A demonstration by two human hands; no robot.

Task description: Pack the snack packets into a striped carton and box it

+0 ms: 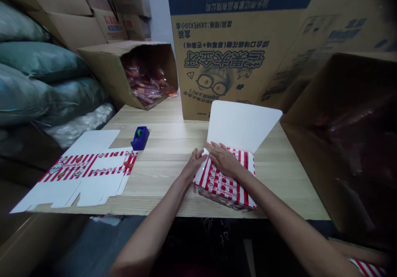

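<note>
A red-and-white striped carton sits on the wooden table near its front edge, with its white lid flap standing open at the back. My left hand presses against the carton's left side, fingers together. My right hand lies flat on top of the carton at its back left corner, fingers stretched out. Neither hand grips anything.
A stack of flat unfolded striped cartons lies at the table's left. A blue tape dispenser stands beside it. An open cardboard box of red packets lies tipped at the back. Large cardboard boxes stand behind and right. Grey sacks pile at left.
</note>
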